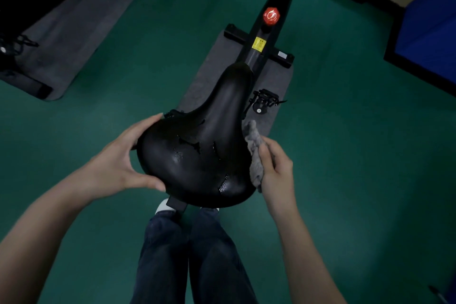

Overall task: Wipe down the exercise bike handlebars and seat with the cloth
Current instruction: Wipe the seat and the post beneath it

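Two forearms and a pair of legs in dark jeans (190,254) fill the lower field, seen from above. The left hand (118,163) cups the left rear edge of the black seat (197,145): its fingers (148,122) are spread wide along the rim and the thumb presses the rear edge, so the hand grips the seat in an open C-shape. The right hand (276,168) is curled closed around a bunched grey cloth (254,153), which it holds against the right side of the seat; part of the cloth sticks out above and below the hand. The seat's worn cover shows cracks and glossy wet spots. Beyond its nose, the black frame post (276,32) carries a red knob (271,15) and a yellow label (258,44). The bike stands on a grey mat (209,74) over green floor (345,131). A pedal (264,100) projects to the right of the seat.
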`<action>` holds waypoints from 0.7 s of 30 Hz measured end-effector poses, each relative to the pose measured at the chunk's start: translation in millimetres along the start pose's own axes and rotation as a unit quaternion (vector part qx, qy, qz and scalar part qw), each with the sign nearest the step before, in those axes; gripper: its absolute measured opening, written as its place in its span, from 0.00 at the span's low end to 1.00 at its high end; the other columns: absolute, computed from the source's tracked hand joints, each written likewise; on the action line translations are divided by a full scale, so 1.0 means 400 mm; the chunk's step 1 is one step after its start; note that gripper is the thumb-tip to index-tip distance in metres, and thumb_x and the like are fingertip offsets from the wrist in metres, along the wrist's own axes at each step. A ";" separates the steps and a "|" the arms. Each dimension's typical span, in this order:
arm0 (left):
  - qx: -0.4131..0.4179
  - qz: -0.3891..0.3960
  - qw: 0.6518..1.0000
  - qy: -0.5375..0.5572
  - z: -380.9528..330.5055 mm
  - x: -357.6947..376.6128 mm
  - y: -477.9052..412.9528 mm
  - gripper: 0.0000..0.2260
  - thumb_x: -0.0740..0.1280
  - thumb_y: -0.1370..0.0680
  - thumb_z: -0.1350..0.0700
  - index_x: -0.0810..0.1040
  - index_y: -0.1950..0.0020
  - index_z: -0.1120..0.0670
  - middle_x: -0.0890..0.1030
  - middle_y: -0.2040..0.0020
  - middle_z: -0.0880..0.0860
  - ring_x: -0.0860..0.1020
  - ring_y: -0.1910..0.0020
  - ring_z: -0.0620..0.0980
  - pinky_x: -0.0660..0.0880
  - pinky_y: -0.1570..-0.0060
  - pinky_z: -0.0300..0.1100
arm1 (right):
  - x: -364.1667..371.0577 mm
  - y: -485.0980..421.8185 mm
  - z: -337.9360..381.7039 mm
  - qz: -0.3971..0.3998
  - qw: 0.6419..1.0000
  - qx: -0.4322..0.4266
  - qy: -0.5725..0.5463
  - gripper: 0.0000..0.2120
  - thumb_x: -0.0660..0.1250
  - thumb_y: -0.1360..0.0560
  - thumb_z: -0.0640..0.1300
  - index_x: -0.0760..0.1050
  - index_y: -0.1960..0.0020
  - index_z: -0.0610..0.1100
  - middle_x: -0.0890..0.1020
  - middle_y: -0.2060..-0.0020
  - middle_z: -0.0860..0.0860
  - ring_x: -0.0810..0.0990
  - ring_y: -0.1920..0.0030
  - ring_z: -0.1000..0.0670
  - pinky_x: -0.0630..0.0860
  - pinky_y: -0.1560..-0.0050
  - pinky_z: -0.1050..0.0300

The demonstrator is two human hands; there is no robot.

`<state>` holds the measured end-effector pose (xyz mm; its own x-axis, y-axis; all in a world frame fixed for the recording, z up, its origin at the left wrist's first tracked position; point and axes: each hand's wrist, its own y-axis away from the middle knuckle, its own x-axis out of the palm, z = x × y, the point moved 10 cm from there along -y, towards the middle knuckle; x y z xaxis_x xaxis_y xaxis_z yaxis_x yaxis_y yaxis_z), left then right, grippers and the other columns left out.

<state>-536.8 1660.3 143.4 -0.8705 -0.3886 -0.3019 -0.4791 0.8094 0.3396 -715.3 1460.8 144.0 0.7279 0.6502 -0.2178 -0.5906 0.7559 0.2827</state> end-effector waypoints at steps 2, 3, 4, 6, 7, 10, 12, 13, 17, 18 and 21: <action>0.000 0.000 1.000 0.003 -0.006 0.001 0.001 0.50 0.79 0.53 0.33 0.61 0.34 0.25 0.66 0.29 0.39 0.66 0.31 0.38 0.61 0.32 0.31 | -0.007 0.012 -0.002 -0.012 1.000 0.000 -0.007 0.11 0.58 0.19 0.35 0.78 0.44 0.41 0.83 0.49 0.47 0.80 0.46 0.50 0.74 0.39 0.51; -0.001 -0.001 1.000 0.004 -0.008 0.001 0.002 0.50 0.79 0.53 0.32 0.61 0.34 0.26 0.67 0.29 0.39 0.66 0.31 0.38 0.62 0.31 0.33 | -0.014 0.032 -0.006 -0.021 1.000 -0.010 -0.009 0.11 0.59 0.20 0.35 0.78 0.44 0.43 0.83 0.48 0.48 0.80 0.45 0.51 0.75 0.40 0.53; -0.003 -0.003 1.000 0.005 -0.009 0.001 0.002 0.51 0.79 0.53 0.32 0.61 0.33 0.27 0.67 0.29 0.39 0.66 0.30 0.38 0.62 0.30 0.36 | -0.021 0.058 -0.010 -0.031 0.999 -0.025 -0.016 0.11 0.59 0.20 0.37 0.78 0.44 0.45 0.83 0.48 0.51 0.80 0.45 0.53 0.75 0.41 0.58; -0.005 -0.004 1.000 0.007 -0.009 0.001 0.003 0.52 0.79 0.53 0.32 0.61 0.32 0.29 0.67 0.28 0.40 0.66 0.30 0.39 0.61 0.29 0.42 | -0.032 0.097 -0.019 -0.047 0.997 -0.052 -0.038 0.10 0.60 0.21 0.41 0.78 0.44 0.49 0.83 0.48 0.55 0.80 0.45 0.56 0.74 0.44 0.65; -0.007 -0.003 1.000 0.007 -0.008 0.001 0.004 0.52 0.79 0.53 0.33 0.61 0.32 0.30 0.67 0.28 0.40 0.66 0.30 0.40 0.61 0.29 0.43 | -0.032 0.093 -0.030 -0.046 0.997 -0.048 -0.047 0.10 0.59 0.21 0.43 0.78 0.44 0.49 0.83 0.49 0.56 0.80 0.45 0.56 0.73 0.44 0.66; -0.008 -0.002 1.000 0.004 -0.003 0.003 0.003 0.52 0.79 0.52 0.33 0.61 0.31 0.30 0.67 0.29 0.39 0.66 0.30 0.40 0.61 0.29 0.45 | -0.008 0.018 -0.081 -0.016 0.991 0.039 -0.127 0.09 0.60 0.19 0.41 0.79 0.46 0.45 0.84 0.51 0.51 0.80 0.48 0.52 0.74 0.43 0.59; -0.004 -0.004 1.000 0.006 -0.002 0.002 0.003 0.52 0.79 0.52 0.33 0.61 0.31 0.30 0.67 0.28 0.39 0.66 0.30 0.40 0.62 0.29 0.45 | 0.013 -0.008 -0.116 0.004 0.973 0.108 -0.204 0.10 0.59 0.19 0.40 0.80 0.48 0.43 0.84 0.52 0.47 0.80 0.47 0.48 0.74 0.41 0.50; -0.001 -0.005 1.000 0.007 -0.003 0.003 0.002 0.52 0.79 0.52 0.33 0.61 0.31 0.30 0.66 0.28 0.40 0.66 0.30 0.40 0.62 0.30 0.44 | 0.015 -0.003 -0.130 0.003 0.966 0.125 -0.227 0.10 0.59 0.19 0.40 0.80 0.49 0.43 0.84 0.51 0.46 0.80 0.47 0.47 0.74 0.40 0.49; 0.003 -0.004 1.000 0.019 -0.001 0.004 0.002 0.50 0.79 0.53 0.32 0.61 0.33 0.27 0.66 0.28 0.40 0.65 0.29 0.41 0.61 0.31 0.43 | -0.014 0.099 -0.164 -0.078 0.960 0.121 -0.242 0.11 0.58 0.19 0.40 0.79 0.45 0.42 0.82 0.49 0.44 0.79 0.46 0.45 0.73 0.42 0.48; 0.005 -0.004 1.000 0.019 -0.002 0.004 0.001 0.51 0.79 0.53 0.32 0.61 0.33 0.28 0.66 0.28 0.42 0.66 0.29 0.41 0.62 0.31 0.43 | -0.021 0.134 -0.162 -0.113 0.963 0.109 -0.219 0.10 0.59 0.19 0.41 0.78 0.44 0.43 0.82 0.48 0.45 0.79 0.46 0.46 0.72 0.41 0.47; 0.018 -0.004 1.000 0.014 -0.007 0.002 -0.001 0.52 0.78 0.52 0.31 0.61 0.31 0.34 0.67 0.29 0.44 0.66 0.30 0.41 0.63 0.32 0.35 | -0.039 0.183 -0.088 -0.212 0.967 0.027 -0.141 0.11 0.60 0.20 0.39 0.78 0.43 0.47 0.82 0.46 0.49 0.79 0.41 0.50 0.74 0.37 0.53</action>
<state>-537.7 1658.5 145.5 -0.8694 -0.4075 -0.2795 -0.4829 0.8207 0.3053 -782.4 1508.7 135.2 0.9710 0.2301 -0.0642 -0.2047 0.9398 0.2736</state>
